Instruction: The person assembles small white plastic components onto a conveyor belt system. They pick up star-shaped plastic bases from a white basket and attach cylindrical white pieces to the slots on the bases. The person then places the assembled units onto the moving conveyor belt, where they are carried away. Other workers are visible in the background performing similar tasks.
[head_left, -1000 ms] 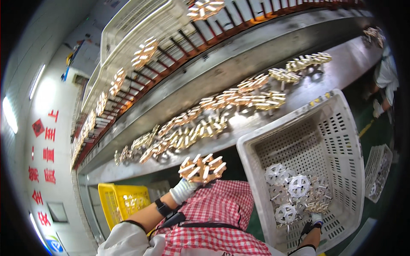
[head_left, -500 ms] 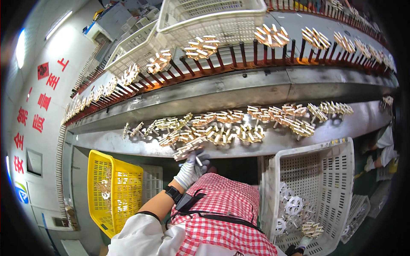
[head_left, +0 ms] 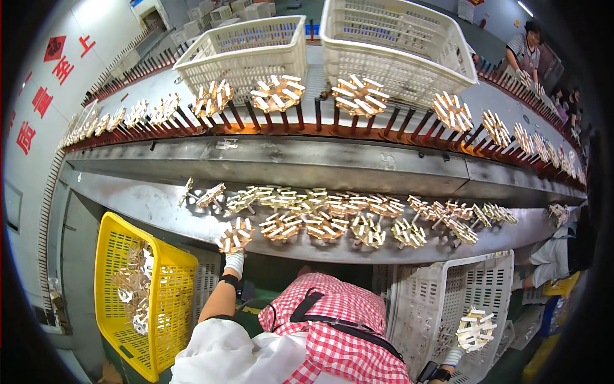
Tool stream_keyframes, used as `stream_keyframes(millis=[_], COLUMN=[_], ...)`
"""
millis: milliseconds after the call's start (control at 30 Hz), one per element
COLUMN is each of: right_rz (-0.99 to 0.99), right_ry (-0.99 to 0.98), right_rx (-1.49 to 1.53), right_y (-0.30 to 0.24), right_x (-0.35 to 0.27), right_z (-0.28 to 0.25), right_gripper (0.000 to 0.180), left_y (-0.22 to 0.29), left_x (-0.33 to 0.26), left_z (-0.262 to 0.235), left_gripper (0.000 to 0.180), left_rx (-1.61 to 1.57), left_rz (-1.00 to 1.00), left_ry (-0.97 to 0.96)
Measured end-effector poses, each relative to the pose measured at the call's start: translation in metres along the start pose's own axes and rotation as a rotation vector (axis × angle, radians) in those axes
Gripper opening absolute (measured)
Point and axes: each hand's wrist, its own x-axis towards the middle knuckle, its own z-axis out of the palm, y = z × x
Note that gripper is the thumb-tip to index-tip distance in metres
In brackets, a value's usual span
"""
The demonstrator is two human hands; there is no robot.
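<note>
My left hand (head_left: 234, 259), in a white glove, holds a cream star-shaped plastic part (head_left: 234, 235) up at the front edge of the steel ledge (head_left: 160, 208). Many similar parts (head_left: 320, 214) lie in a row along that ledge. My right hand (head_left: 455, 354), also gloved, grips another star-shaped part (head_left: 474, 328) low over the white crate (head_left: 448, 288) at my right. Above the ledge, more such parts (head_left: 277, 93) sit on dark pegs of a conveyor rack (head_left: 307, 121). My red checked apron fills the bottom middle.
A yellow crate (head_left: 118, 256) holding several parts stands at my lower left. Two white crates (head_left: 246, 48) rest on top behind the rack. Another person (head_left: 553, 253) bends at the ledge's right end, and others stand at the far upper right.
My head has tilted down and left. My left hand has lowered its part to the ledge's front edge. My right hand has lifted a part out of the white crate.
</note>
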Motion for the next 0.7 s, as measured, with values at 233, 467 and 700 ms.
stream_keyframes(millis=[233,467,700], right_rz=[-0.091,-0.149,-0.234], right_ry=[-0.093,-0.235,-0.353], right_rx=[0.149,0.255,0.272], right_y=[-0.099,-0.157,-0.204], right_x=[-0.113,-0.19,-0.228], right_z=[0.089,0.168,0.23], right_gripper=[0.054,0.057,0.061], left_y=[0.019,0.044,0.054], left_x=[0.033,0.041,-0.007], left_z=[-0.009,-0.01,-0.062], left_gripper=[0.032,0.045,0.04], left_rx=[-0.811,-1.113,-1.283], left_rz=[-0.192,-0.215,-0.358], left_ry=[-0.299,-0.115,-0.143])
